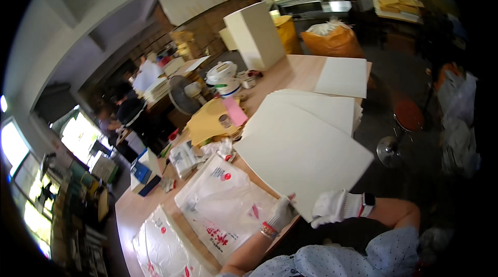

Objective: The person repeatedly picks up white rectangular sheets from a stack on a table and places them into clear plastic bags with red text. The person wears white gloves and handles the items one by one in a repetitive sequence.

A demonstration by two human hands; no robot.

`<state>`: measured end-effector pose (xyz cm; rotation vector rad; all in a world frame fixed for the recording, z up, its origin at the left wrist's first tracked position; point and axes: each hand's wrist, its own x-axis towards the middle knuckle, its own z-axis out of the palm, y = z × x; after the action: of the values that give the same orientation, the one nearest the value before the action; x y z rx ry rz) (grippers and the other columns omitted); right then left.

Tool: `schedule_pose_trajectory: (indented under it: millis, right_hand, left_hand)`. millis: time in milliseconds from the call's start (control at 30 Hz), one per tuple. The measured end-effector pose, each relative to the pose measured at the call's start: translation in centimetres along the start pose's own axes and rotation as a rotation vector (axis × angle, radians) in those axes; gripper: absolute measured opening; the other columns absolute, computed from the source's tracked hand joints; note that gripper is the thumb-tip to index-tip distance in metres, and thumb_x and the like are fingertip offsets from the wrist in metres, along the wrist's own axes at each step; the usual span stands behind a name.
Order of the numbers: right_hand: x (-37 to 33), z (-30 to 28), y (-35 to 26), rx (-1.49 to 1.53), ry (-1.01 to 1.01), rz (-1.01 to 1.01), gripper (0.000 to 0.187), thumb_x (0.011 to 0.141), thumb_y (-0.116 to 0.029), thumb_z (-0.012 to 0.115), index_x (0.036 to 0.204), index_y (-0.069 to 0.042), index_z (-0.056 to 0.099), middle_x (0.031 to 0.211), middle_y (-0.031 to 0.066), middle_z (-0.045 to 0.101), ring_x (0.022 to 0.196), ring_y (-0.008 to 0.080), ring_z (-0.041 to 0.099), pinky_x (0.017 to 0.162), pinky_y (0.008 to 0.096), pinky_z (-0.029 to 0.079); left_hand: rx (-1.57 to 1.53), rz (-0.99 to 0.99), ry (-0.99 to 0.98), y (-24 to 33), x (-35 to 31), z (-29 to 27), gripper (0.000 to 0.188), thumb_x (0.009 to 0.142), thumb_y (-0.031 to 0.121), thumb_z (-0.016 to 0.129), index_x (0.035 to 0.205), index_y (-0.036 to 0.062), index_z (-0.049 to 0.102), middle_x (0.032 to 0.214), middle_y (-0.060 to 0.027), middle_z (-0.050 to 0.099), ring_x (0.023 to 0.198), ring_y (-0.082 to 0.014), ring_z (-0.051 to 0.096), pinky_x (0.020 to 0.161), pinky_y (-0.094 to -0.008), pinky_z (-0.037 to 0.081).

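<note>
- White sheet (308, 155) slants away beyond my hands.
- My left hand (281, 214) grips its left edge.
- My right hand (330, 208) pinches it nearest the corner.

The single head view looked out from the person's head, above the near edge of the table (298, 72). Its wide fisheye lens faced down and forward across the tabletop, reaching a grey machine (306, 3) beyond the far end and windows (14, 145) past the table's left side. The dotted shirt (332, 260), just off the near edge, sat close below it.
</note>
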<state>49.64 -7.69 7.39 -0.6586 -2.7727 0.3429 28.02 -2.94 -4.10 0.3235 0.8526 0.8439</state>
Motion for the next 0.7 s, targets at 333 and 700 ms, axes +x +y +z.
schedule_pose_trajectory:
  millis: [333,700]
  right_hand:
    - [-7.9,17.2,9.6,1.8,0.644,0.828,0.033,0.088,-0.024,0.054,0.111,-0.001,0.055,0.103,0.0132,0.059,0.091,0.0258,0.06,0.079,0.0409,0.05]
    - [3.4,18.9,0.4,0.539,0.819,0.723,0.018,0.079,-0.017,0.064,0.082,0.0,0.061,0.072,0.0106,0.062,0.062,0.017,0.058,0.057,0.0299,0.046]
  left_hand:
    - [1.19,0.278,-0.141,7.3,-12.3,-3.2,0.042,0.08,0.009,0.051,0.121,-0.0009,0.047,0.101,-0.0101,0.057,0.095,-0.0207,0.055,0.083,-0.0349,0.045]
    - [1.464,0.974,0.058,2.9,-9.3,-6.9,0.052,0.077,0.031,0.064,0.118,0.0036,0.047,0.123,-0.021,0.045,0.116,-0.0378,0.041,0.099,-0.0514,0.03]
